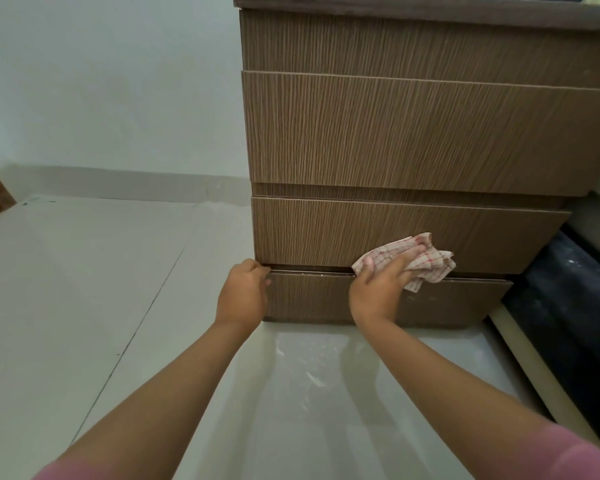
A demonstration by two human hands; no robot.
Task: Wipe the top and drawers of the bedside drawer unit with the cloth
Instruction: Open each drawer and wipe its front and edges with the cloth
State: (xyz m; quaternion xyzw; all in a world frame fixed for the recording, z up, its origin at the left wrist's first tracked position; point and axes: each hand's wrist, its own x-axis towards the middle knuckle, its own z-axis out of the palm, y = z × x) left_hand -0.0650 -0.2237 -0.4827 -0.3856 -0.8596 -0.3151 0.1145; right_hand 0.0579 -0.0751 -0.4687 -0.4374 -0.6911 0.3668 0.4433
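Observation:
The brown wood-grain drawer unit [413, 133] towers ahead, with several stacked drawer fronts. My left hand [243, 294] grips the top left corner of the bottom drawer [447, 301], fingers curled over its edge. My right hand [381, 278] holds a red-and-white checked cloth [426, 261] against the seam between the bottom drawer and the one above it [395, 230]. The cloth bunches out to the right of my fingers. White specks show on the bottom drawer's front and top edge.
Glossy pale floor tiles [118, 289] spread to the left and in front, with white smears near the unit's base. A pale wall [101, 81] stands behind. A dark bed frame or mattress edge [568, 306] lies close on the right.

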